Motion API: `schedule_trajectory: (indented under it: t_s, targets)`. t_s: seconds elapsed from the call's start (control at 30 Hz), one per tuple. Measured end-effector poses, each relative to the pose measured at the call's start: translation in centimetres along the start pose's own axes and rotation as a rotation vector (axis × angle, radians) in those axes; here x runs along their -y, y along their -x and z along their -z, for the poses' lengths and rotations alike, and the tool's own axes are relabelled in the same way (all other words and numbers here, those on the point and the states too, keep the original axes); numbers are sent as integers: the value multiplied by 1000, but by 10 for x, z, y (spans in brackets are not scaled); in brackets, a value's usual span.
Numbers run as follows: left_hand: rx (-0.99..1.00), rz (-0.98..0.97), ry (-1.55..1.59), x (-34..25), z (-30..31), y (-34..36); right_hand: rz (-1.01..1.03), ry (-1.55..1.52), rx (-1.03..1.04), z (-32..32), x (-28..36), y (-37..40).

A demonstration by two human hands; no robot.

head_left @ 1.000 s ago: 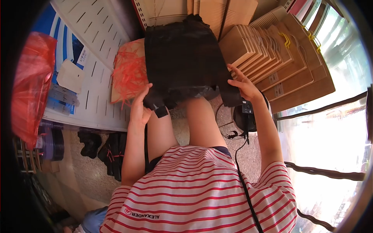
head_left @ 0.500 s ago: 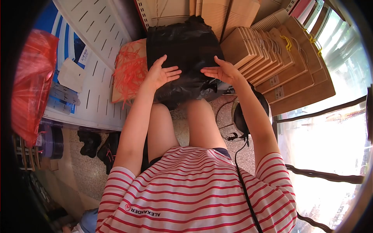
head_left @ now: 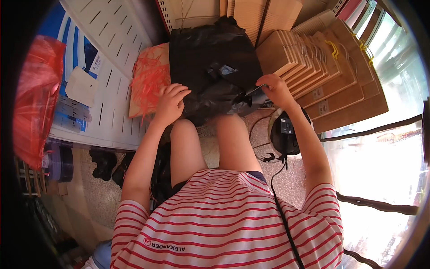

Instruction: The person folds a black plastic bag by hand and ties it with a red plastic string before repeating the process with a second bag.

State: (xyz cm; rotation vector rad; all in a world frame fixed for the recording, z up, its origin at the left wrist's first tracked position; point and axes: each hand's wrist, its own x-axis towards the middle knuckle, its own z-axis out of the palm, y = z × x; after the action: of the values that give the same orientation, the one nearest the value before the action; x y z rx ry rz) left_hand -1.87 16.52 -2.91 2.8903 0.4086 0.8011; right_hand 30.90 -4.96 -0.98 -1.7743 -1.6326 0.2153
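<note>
A black plastic bag [head_left: 210, 49] lies spread in front of my knees, with a small shiny patch near its middle. At the bag's left edge is my left hand [head_left: 171, 104], its fingers bent and pressed together at the plastic; whether they grip it is hard to see. My right hand [head_left: 277, 91] is closed at the bag's right edge, pinching a stretched bit of the black plastic. Left of the bag, red plastic strips [head_left: 148, 80] lie on a light brown board.
Wooden boards [head_left: 336, 85] with wire and yellow handles stand at the right. A white slotted panel [head_left: 107, 71] and a red bag [head_left: 40, 98] are at the left. A round black object [head_left: 285, 132] with a cable sits below my right forearm.
My hands were spread open over the bag; they have moved outward to its two edges and closed. The right one has taken hold of the plastic.
</note>
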Motion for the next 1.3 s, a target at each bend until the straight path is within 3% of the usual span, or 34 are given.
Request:
schedule_trajectory:
  t_s: [0.03,0.1,0.33,0.43,0.5,0.53,0.6,0.73,0.83,0.9,0.93,1.0,1.03,1.1,1.13,1.2,1.3]
  targets:
    - [-5,-4,0,1,-3,-2,1,5,-4,-1,-2,0]
    - [-14,-17,44,2,-6,-10,255,268,-81,-10,-9,-2]
    - [-18,-106,-3,3,-2,-30,252,319,-32,-21,-8,-17]
    - [-62,10,87,1,8,-34,193,278,-39,-16,-14,-18]
    - [67,262,258,3,14,-34,-102,31,-49,-17,-28,-18]
    - [67,261,259,0,15,-34,-103,32,-49,-15,-31,-18]
    - [101,455,685,-6,14,-34,-261,-499,23,-13,-34,-19]
    - [24,444,748,19,-34,-20,-278,-525,-41,-21,-43,-30]
    - [200,654,352,9,-31,-21,-388,-374,-53,-26,-43,-38]
    - [241,667,251,-8,-17,-34,-495,-116,26,-28,-43,-47]
    - [285,678,150,-13,-14,-36,-492,-116,28,-29,-42,-48]
    - [306,682,137,-13,-14,-38,-397,278,19,-32,-36,-49]
    - [327,705,137,-14,-14,-40,-394,279,17,-32,-31,-48]
    - [342,726,139,-15,-15,-44,-308,411,-189,-34,-19,-41]
    - [296,714,178,-14,-17,-43,-303,413,-191,-40,-16,-38]
    - [238,704,216,-9,-26,-41,-53,592,-690,-54,-9,-35]
    - [203,781,517,-11,-35,-39,-77,348,-628,-61,39,-20]
